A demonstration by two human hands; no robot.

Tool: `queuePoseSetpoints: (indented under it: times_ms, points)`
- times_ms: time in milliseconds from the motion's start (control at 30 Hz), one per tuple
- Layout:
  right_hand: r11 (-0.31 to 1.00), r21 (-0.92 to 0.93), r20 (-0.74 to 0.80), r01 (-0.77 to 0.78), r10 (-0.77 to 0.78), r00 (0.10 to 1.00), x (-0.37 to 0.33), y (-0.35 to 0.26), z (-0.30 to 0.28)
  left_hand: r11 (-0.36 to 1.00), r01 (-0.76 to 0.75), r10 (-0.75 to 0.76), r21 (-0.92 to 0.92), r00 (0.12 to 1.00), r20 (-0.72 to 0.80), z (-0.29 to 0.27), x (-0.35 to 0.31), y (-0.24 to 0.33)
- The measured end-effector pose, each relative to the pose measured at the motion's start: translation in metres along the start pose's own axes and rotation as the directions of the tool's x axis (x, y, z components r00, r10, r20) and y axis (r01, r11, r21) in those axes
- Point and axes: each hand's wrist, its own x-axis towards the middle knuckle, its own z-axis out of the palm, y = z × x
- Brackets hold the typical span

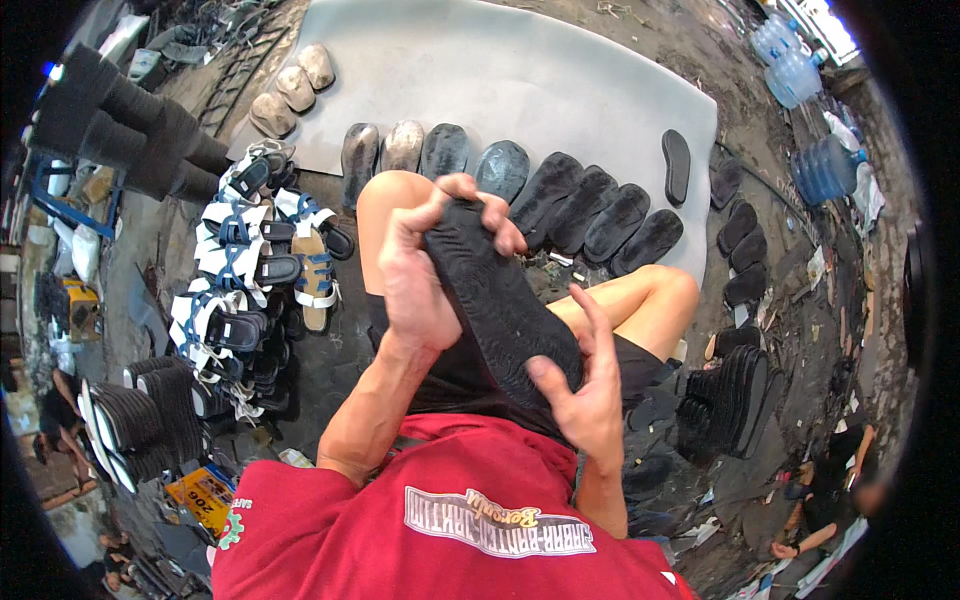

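Observation:
A black shoe sole (500,300) with a wavy ridged tread is tilted above my lap, its tread facing me. My left hand (425,270) wraps round its far end, with fingers curled over the top edge. At the near end my right hand (588,390) has its thumb pressed on the tread and its index finger stretched out along the side. My other right fingers are partly hidden behind the sole. Just beyond, a row of dark shoe lasts and soles (555,195) lies along the edge of a grey sheet (520,70).
Finished sandals (235,260) are heaped at my left, with stacks of black soles (165,410) nearer. More stacked soles (730,400) stand at my right. A lone sole (676,167) rests on the sheet. Pale lasts (296,88) sit far left, water jugs (793,75) far right.

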Motion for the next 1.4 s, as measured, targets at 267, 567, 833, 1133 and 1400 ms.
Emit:
queuePoseSetpoints:
  times_ms: [267, 567, 833, 1133, 1400]
  points:
    - [0.594, 0.775, 0.033, -0.215, 0.301, 0.953, 0.013, 0.065, -0.026, 0.962, -0.272, 0.274, -0.029, 0.958, 0.085, -0.015, -0.002, -0.008]
    - [0.983, 0.007, -0.346, 0.186, -0.172, 0.922, 0.033, 0.034, -0.113, 0.537, 0.83, -0.83, -0.148, 0.551, 0.079, -0.033, -0.073, -0.047]
    - [0.994, 0.051, -0.219, 0.097, -0.084, 0.972, 0.037, 0.022, -0.118, 0.344, 0.936, -0.913, -0.079, 0.353, 0.205, -0.054, -0.064, -0.09]
    - [0.991, -0.117, -0.228, 0.064, -0.089, 0.969, 0.028, -0.002, -0.122, 0.317, 0.94, -0.927, -0.125, 0.335, 0.17, -0.059, -0.087, -0.103]
    - [0.988, -0.11, -0.246, 0.111, -0.135, 0.96, 0.031, 0.009, -0.118, 0.258, 0.953, -0.936, -0.159, 0.287, 0.205, -0.056, -0.101, -0.102]
